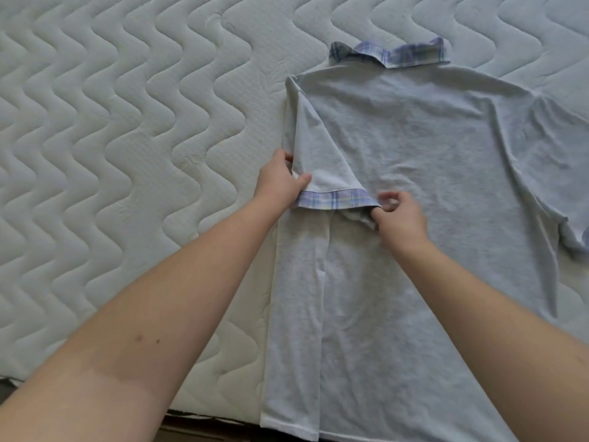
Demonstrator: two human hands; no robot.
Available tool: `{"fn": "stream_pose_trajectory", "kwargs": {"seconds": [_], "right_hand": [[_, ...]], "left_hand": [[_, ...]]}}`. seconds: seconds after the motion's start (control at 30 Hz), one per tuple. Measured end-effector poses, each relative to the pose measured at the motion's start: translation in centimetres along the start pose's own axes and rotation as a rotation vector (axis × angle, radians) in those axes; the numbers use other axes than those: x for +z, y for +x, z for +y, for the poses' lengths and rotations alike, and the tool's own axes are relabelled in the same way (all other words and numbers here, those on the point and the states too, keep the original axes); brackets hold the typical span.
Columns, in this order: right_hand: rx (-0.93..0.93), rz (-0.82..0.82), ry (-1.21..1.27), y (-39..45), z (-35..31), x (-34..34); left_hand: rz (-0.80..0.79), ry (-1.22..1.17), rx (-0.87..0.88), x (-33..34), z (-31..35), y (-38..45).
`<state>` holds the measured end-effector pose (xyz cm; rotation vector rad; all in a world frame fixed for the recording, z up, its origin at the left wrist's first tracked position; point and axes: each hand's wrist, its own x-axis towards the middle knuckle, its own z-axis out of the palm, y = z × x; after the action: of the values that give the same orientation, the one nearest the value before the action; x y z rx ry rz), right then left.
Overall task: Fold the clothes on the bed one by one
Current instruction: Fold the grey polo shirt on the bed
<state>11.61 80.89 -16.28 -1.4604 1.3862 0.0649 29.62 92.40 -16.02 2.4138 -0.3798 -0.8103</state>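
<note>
The grey shirt (414, 186) lies back-up on the bed (111, 154), its plaid collar (398, 52) at the far end and its hem toward me, hanging just over the mattress edge; its left side is already turned in over the back, and I am setting the left sleeve (322, 161) down on that fold; my left hand (280, 183) pinches the outer corner of the plaid cuff (334, 200), thumb on top, while my right hand (398, 212) has its fingers curled on the inner corner, so each grip is closed on cloth; to do this well, I judge, I should keep the cuff taut between the two hands, lay it square to the folded edge, then press the crease flat before letting go; the right sleeve (561, 173) lies spread out, not yet folded; no container is in view, nor any other garment.
</note>
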Motion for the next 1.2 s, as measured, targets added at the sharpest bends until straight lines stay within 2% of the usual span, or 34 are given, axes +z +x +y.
{"fn": "stream_pose_trajectory", "kwargs": {"seconds": [0.1,0.17,0.27,0.37,0.43,0.47,0.57,0.7,0.83,1.03,1.2], "right_hand": [[-0.18,0.129,-0.156,-1.1,0.8,-0.8],[-0.346,0.178,-0.195,-2.1,0.9,-0.6],[-0.639,0.123,-0.422,-2.9,0.4,1.0],[-0.778,-0.036,-0.777,-2.4,1.0,2.6],[-0.753,-0.1,-0.967,-2.3,2.6,3.2],[-0.739,-0.095,-0.994,-2.4,3.4,3.3],[-0.678,-0.01,-0.938,-3.1,4.5,2.6],[-0.611,-0.106,-0.943,-3.8,5.0,0.4],[-0.547,-0.023,-0.837,-5.4,4.1,-3.8],[-0.442,0.082,-0.811,-3.6,5.1,-9.8],[-0.382,0.178,-0.776,-1.5,7.6,-15.3]], "left_hand": [[0.032,0.055,0.046,0.0,-0.2,-0.8],[0.133,0.184,0.108,0.0,-0.6,-1.4],[0.274,0.477,0.351,0.2,-1.0,-2.3],[0.07,0.751,0.576,1.4,-2.2,-2.9],[-0.075,0.891,0.521,2.3,-3.3,-3.4],[-0.094,0.905,0.482,2.4,-3.7,-3.7],[-0.036,0.888,0.509,2.8,-4.0,-4.7],[-0.08,0.921,0.517,3.5,-3.9,-6.3],[-0.082,0.868,0.529,3.4,-1.5,-7.8],[-0.121,0.865,0.75,7.4,4.5,-8.8],[-0.185,0.972,0.878,13.4,9.9,-9.6]]}}
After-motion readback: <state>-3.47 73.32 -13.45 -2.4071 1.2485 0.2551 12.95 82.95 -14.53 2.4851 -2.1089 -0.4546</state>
